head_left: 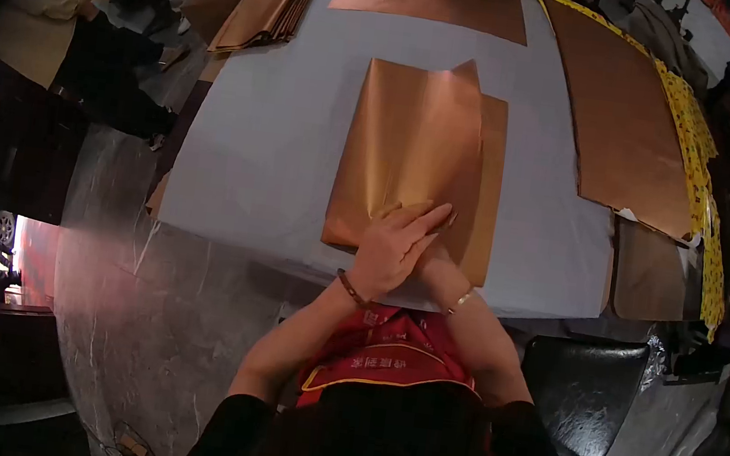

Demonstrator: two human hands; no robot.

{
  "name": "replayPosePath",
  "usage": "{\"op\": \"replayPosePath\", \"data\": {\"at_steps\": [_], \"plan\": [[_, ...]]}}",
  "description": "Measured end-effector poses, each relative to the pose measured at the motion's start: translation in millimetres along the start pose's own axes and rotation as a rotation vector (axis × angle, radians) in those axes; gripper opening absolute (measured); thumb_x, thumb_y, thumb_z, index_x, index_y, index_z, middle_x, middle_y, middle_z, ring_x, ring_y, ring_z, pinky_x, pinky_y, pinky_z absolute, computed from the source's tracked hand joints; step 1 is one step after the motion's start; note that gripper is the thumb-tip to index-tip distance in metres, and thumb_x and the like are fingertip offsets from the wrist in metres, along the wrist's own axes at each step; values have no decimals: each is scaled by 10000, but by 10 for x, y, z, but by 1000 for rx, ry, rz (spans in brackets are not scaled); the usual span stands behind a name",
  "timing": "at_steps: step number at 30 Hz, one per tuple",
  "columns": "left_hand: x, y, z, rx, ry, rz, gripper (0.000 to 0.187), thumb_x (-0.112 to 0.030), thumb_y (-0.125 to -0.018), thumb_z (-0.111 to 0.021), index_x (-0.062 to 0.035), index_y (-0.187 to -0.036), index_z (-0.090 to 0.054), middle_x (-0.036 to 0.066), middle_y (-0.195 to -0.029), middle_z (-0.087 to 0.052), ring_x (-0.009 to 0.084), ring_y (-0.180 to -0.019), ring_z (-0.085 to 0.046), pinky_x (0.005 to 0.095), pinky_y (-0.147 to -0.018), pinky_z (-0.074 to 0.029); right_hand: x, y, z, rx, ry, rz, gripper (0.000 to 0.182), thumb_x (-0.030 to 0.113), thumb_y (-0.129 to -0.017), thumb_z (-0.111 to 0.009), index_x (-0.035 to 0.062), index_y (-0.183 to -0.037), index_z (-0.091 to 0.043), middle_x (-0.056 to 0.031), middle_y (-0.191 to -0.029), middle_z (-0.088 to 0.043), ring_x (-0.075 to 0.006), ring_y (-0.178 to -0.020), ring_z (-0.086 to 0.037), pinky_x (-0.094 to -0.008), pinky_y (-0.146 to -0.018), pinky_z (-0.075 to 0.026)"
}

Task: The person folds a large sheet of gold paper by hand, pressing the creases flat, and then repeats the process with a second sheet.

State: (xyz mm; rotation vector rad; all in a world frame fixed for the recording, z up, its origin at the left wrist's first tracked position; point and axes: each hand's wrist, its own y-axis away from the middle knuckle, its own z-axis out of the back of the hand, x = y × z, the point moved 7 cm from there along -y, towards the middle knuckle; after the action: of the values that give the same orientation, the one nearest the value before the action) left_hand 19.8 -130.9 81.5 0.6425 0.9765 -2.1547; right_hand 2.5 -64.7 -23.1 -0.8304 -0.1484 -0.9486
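Note:
A copper-gold sheet of paper (pixel 408 133) lies folded over on the table in front of me. Its top layer bulges upward, and one far corner sticks up. The lower layer (pixel 487 188) shows along the right side. Pressing on the near part of the sheet, my left hand (pixel 395 245) has its fingers stretched out toward the right. My right hand (pixel 438 269) crosses beneath it and is mostly covered; the fingertips that show lie flat on the paper. Neither hand grasps anything.
A pale cloth covers the table (pixel 248 141). Folded brown sheets (pixel 268 16) are stacked at the far left. Across the table, another person's hands touch a copper sheet (pixel 429 1). Brown board (pixel 625 114) with yellow tape lies right. A black chair (pixel 586 392) stands near my right side.

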Motion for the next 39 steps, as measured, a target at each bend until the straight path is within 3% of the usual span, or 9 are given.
{"op": "replayPosePath", "data": {"at_steps": [3,4,7,8,21,23,28,30,39], "plan": [[57,60,-105,12,58,-4,368,-151,-899,-543,-159,-1265,-574,121,-1140,-614,269,-1040,-583,445,-978,-391,-29,131,271,42,144,75,655,462,-897,-486,155,-1449,-313,-104,-1504,-273,-366,-1407,-152,-676,-1084,-19],[46,52,-131,17,63,-28,372,-153,-896,-547,-159,-1267,-573,114,-1125,-618,255,-1025,-584,440,-994,-368,-74,148,322,360,481,-57,648,454,-895,-487,175,-1452,-306,-90,-1495,-299,-325,-1416,-151,-668,-1090,-10],[10,103,-317,108,2,-110,364,-127,-909,-543,-111,-1271,-564,104,-1185,-610,251,-1080,-573,426,-1010,-356,-360,398,227,618,243,-352,605,438,-896,-485,177,-1425,-352,-70,-1471,-344,-291,-1397,-215,-632,-1108,-72],[-25,124,-372,116,-24,-150,360,-135,-896,-558,-116,-1255,-578,103,-1173,-613,245,-1077,-575,443,-1022,-344,-363,339,283,475,-11,-288,572,435,-893,-490,160,-1386,-394,-60,-1435,-393,-290,-1338,-320,-549,-1120,-182],[-59,330,-313,279,-486,-273,621,-94,-741,-617,-105,-1343,-464,111,-1362,-465,288,-1306,-389,546,-1070,-218,-246,265,421,150,-755,-431,549,435,-859,-528,111,-1300,-487,-115,-1347,-482,-313,-1240,-444,-420,-1061,-337],[-17,401,-67,187,-539,-246,587,-79,-738,-574,-114,-1317,-486,125,-1369,-442,309,-1317,-354,577,-1059,-216,-41,47,658,413,91,-404,572,448,-867,-521,119,-1331,-463,-123,-1375,-449,-321,-1274,-399,-432,-1070,-313],[506,795,592,-159,-402,202,592,-103,-738,-630,-91,-1311,-483,148,-1401,-399,332,-1324,-332,521,-1085,-202,-57,44,562,407,175,-348,523,416,-896,-502,113,-1321,-470,-123,-1358,-469,-320,-1245,-422,-438,-1047,-330],[681,939,625,-230,-388,300,557,-118,-733,-667,-86,-1266,-511,133,-1310,-480,321,-1250,-399,482,-1024,-279,-144,124,486,566,51,-554,509,413,-899,-503,105,-1304,-484,-122,-1350,-479,-317,-1236,-433,-419,-1052,-335],[813,985,618,-249,-620,124,291,-61,-687,-666,-109,-965,-592,39,-886,-605,231,-886,-551,379,-782,-357,-68,74,636,381,109,-417,544,439,-857,-570,104,-1282,-513,-113,-1305,-523,-301,-1210,-469,-404,-1032,-366]]}}
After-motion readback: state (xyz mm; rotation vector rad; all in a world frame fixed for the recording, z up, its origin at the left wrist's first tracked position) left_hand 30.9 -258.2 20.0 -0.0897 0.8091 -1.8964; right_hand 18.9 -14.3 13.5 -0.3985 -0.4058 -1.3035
